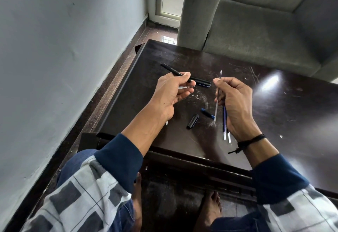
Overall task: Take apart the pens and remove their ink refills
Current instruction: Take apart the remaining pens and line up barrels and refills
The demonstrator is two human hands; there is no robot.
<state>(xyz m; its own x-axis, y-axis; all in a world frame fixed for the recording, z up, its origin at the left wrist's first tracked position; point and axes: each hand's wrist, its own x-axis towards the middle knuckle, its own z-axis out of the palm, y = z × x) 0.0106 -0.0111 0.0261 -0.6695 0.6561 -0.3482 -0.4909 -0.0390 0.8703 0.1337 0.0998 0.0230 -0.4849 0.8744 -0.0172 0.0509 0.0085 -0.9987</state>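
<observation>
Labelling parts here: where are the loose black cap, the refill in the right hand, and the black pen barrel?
black cap (pixel 192 121): head view, mid-body.
refill (pixel 215 110): head view, clear lower stretch.
black pen barrel (pixel 173 70): head view, printed side.

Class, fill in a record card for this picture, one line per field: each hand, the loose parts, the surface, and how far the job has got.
left hand: grips a black pen barrel
right hand: pinches a thin refill, tip pointing up
loose parts: two blue refills side by side near the right wrist; black cap; blue cap
surface: dark, scratched table
progress: three refills visibly out of their pens
</observation>
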